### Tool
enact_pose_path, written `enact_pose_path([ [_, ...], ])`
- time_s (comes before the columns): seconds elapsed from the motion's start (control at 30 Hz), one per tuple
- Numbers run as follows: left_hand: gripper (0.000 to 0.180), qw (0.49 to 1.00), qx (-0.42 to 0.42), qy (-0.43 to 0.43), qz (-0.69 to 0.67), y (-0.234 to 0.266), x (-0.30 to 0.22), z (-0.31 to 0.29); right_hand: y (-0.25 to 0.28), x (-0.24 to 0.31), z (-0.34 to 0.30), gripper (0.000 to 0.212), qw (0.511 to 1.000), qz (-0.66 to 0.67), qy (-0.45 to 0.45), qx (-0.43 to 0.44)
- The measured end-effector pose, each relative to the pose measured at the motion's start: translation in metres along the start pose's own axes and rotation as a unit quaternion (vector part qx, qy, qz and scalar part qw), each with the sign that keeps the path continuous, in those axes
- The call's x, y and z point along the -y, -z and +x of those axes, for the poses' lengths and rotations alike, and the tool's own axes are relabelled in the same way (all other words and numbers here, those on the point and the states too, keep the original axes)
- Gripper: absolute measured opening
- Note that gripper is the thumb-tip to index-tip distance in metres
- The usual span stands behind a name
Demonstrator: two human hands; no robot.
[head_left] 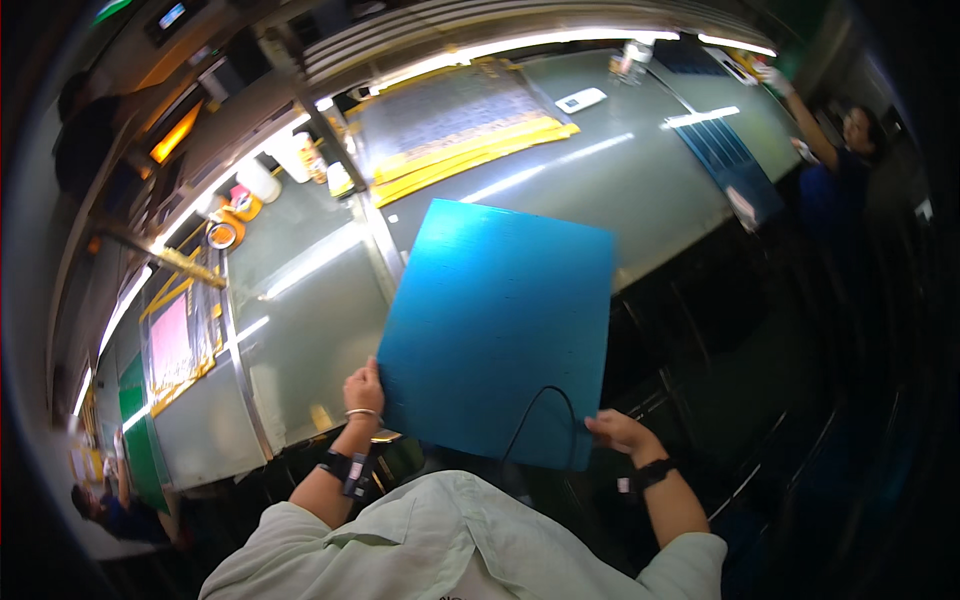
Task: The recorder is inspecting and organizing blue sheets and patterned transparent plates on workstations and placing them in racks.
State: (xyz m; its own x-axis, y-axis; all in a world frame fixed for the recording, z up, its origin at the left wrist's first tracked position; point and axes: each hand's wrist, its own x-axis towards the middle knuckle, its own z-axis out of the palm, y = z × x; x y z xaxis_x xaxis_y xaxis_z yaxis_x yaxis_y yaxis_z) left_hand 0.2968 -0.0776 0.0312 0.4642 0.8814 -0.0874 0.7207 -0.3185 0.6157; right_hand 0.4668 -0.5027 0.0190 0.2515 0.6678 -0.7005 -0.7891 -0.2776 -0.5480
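A large, flat blue sheet (495, 320) is held up in front of me, its far part overlapping the bench in view. My left hand (364, 390) grips its left edge, thumb on the near face. At the lower right corner, my right hand (618, 431) pinches the sheet's edge. The fingers behind the sheet are hidden on both sides. A thin black cable (545, 392) curves in an arc across the sheet's lower right part. Dark bands circle both my wrists.
Beyond the sheet runs a long grey bench (300, 290). Yellow-edged flat panels (450, 130) lie at its back, with a white device (581, 100) beside them. Tape rolls (222, 235) stand left. A dark blue slotted panel (725, 165) lies right, near another person (845, 170).
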Motion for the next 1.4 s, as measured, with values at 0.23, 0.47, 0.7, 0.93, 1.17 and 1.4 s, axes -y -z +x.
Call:
enact_pose_path([
  [0.23, 0.042, 0.961, 0.013, -0.275, -0.031, -0.008, -0.072, 0.050, -0.029, -0.044, 0.021, 0.041, 0.921, 0.205, 0.273, -0.187],
  [0.47, 0.035, 0.869, 0.238, -0.420, -0.108, -0.063, -0.154, -0.008, -0.086, -0.033, -0.154, 0.054, 0.704, 0.160, 0.318, -0.615],
  [0.7, 0.051, 0.471, 0.776, -0.378, 0.185, -0.035, -0.068, -0.114, -0.050, -0.131, -0.257, 0.036, 0.614, 0.063, 0.329, -0.715],
  [0.93, 0.042, 0.739, 0.501, -0.420, 0.159, -0.040, -0.035, -0.073, 0.028, -0.173, -0.154, 0.033, 0.547, -0.184, 0.123, -0.807],
  [1.17, 0.101, 0.809, 0.226, -0.378, 0.389, -0.034, -0.067, 0.005, 0.074, -0.196, -0.002, 0.030, 0.566, -0.154, 0.072, -0.807],
  [1.4, 0.117, 0.805, 0.284, -0.329, 0.403, -0.037, -0.050, 0.015, 0.088, -0.213, 0.076, 0.030, 0.552, -0.122, 0.085, -0.820],
])
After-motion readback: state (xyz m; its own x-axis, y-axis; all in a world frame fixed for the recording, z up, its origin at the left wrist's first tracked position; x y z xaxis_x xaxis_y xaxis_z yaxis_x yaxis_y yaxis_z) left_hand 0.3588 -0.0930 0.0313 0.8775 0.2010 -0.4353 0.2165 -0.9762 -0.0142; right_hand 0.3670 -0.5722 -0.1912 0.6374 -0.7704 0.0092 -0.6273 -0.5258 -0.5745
